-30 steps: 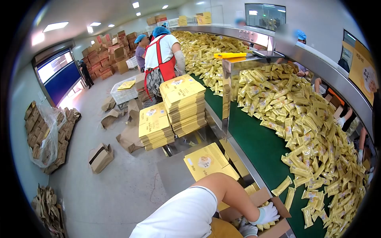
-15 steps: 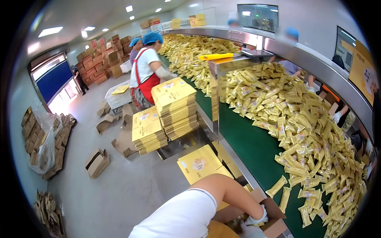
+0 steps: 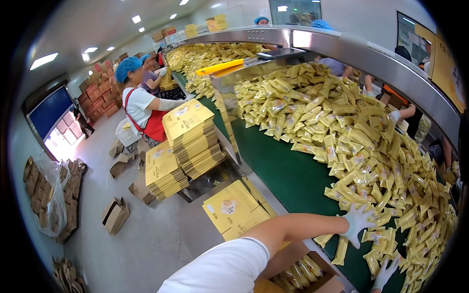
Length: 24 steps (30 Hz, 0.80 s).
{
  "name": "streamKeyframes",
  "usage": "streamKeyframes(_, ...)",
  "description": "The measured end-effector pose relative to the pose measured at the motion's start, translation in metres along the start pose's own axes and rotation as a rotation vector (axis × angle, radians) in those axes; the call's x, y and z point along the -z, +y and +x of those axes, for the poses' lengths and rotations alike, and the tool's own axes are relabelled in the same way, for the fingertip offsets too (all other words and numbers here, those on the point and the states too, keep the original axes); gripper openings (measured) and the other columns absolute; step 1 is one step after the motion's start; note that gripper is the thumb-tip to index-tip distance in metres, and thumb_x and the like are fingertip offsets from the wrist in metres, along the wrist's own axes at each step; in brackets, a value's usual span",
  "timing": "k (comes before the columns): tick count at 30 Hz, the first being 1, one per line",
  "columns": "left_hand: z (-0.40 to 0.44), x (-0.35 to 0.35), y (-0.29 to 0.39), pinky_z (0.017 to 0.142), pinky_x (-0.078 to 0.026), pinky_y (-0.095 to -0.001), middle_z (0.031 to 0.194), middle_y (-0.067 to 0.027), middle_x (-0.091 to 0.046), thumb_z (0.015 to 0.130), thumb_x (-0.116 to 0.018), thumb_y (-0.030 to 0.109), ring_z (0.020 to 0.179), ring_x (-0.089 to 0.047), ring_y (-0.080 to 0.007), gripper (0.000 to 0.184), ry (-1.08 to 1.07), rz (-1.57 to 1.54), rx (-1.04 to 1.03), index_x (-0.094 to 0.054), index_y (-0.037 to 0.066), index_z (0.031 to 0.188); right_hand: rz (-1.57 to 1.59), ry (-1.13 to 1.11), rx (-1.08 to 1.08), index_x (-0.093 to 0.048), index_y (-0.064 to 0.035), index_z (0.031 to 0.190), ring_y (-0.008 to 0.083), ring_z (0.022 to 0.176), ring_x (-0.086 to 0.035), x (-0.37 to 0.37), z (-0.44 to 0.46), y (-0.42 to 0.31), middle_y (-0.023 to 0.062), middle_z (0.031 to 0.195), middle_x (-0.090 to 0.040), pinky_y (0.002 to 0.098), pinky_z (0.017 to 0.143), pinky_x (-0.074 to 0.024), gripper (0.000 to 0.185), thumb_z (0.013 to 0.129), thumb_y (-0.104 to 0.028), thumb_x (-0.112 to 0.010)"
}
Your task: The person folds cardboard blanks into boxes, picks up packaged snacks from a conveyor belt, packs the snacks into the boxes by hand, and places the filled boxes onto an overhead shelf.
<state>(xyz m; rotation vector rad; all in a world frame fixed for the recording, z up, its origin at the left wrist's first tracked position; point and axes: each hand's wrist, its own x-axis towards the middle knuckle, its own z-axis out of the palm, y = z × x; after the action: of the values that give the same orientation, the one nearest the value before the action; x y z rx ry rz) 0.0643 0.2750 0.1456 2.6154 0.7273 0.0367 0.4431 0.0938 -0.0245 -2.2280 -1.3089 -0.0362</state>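
My left hand (image 3: 359,224), in a white glove, reaches over the green belt (image 3: 303,176) with its fingers spread, touching the near edge of a big heap of yellow wrapped packets (image 3: 342,127). Lower down, my right hand (image 3: 387,274), gloved too, lies among loose packets with its fingers apart. Neither hand grips anything that I can see. Below my left forearm stands an open cardboard carton (image 3: 328,284), with several yellow packets (image 3: 299,273) lying in rows inside, partly hidden by my arm.
Flattened yellow cartons (image 3: 237,207) lie beside the belt, with taller stacks (image 3: 193,139) farther along. A co-worker in a red apron (image 3: 155,124) stands past them. A yellow-handled tool (image 3: 220,67) rests on the metal divider (image 3: 229,105). Other people's gloved hands (image 3: 394,117) reach in from across.
Both my hands have come out of the carton and moved right onto the packets on the belt, fingers now spread. The view has turned slightly. The co-worker in the apron has turned.
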Motion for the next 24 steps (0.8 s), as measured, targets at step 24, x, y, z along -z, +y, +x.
streamKeyframes(24,-0.076,-0.032,-0.098,0.118,-0.015,-0.0625,0.146,-0.0170,-0.049,0.091,-0.061,0.049,0.140,-0.041,-0.0330,0.056,0.203,0.236,-0.232,-0.054,0.028,0.143,-0.098,-0.305,0.314,-0.056,-0.0179,0.141,0.0553,0.137,-0.033,0.022,-0.068,-0.202,0.0333,0.155,-0.027,0.0529,0.115,-0.0289,0.060,0.086,-0.039,-0.068)
